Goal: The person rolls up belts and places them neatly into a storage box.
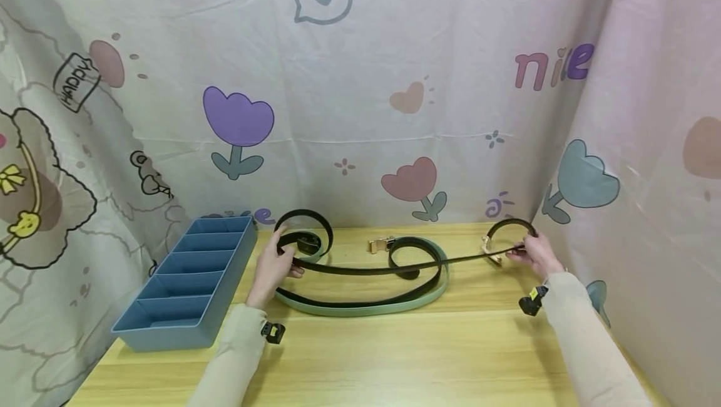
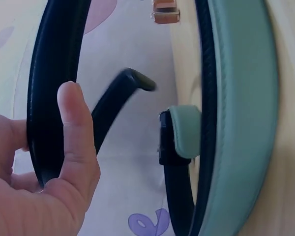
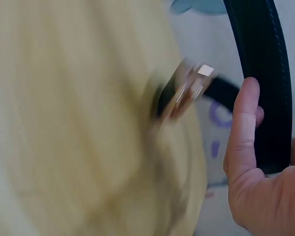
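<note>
A black belt (image 1: 360,271) is stretched sideways above the table between my two hands. My left hand (image 1: 274,272) pinches it between thumb and fingers, and its free end curls up beyond that grip. At the other side my right hand (image 1: 537,257) holds the belt near the gold-coloured buckle (image 3: 187,91), which hangs from a bent loop and looks blurred in the right wrist view. Behind and below the black strap, a green belt (image 1: 360,311) with a black inner side lies curved on its edge, its ends coiled. A gold-coloured buckle (image 1: 380,245) sits at its back.
To the left stands a blue tray (image 1: 232,288) with several compartments in a row. The wooden table (image 1: 394,363) reaches back to a printed curtain (image 1: 349,81), which also hangs along both sides.
</note>
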`<action>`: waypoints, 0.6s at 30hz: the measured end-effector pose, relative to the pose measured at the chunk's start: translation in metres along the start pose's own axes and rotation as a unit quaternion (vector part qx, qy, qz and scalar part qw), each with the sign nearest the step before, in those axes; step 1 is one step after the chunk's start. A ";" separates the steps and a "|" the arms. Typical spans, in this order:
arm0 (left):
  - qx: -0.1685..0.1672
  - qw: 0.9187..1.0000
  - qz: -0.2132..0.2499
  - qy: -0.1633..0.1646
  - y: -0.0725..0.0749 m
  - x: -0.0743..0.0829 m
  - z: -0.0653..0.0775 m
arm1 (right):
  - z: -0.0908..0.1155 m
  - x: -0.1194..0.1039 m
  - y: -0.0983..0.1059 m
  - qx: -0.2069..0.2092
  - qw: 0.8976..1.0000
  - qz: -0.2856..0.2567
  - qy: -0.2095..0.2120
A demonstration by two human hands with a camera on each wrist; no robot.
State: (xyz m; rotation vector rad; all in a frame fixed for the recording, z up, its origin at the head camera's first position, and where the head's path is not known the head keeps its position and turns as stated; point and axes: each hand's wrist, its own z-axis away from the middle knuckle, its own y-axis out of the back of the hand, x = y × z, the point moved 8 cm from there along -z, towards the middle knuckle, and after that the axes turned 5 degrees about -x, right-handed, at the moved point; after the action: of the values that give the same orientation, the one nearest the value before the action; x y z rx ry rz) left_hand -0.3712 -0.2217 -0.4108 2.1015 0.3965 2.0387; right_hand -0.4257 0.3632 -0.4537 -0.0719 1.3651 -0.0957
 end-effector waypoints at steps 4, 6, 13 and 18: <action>-0.006 1.000 -0.005 0.005 -0.006 -0.005 0.001 | 0.002 0.018 0.010 -0.004 0.997 0.071 -0.031; -0.010 1.000 -0.003 0.004 -0.009 -0.005 0.002 | 0.003 0.025 0.013 -0.008 0.996 0.081 -0.044; -0.019 0.999 -0.035 -0.011 -0.020 0.002 0.005 | 0.004 0.026 0.015 0.027 0.982 0.187 -0.015; 0.001 0.994 -0.108 -0.028 -0.025 0.006 0.011 | 0.011 0.002 -0.019 0.061 0.874 0.480 0.052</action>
State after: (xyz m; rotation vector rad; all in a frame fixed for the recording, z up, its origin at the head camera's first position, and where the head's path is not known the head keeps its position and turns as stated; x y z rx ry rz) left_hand -0.3612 -0.1952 -0.4134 2.0143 0.5892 1.8549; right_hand -0.4153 0.3439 -0.4512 0.7284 1.3646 0.6603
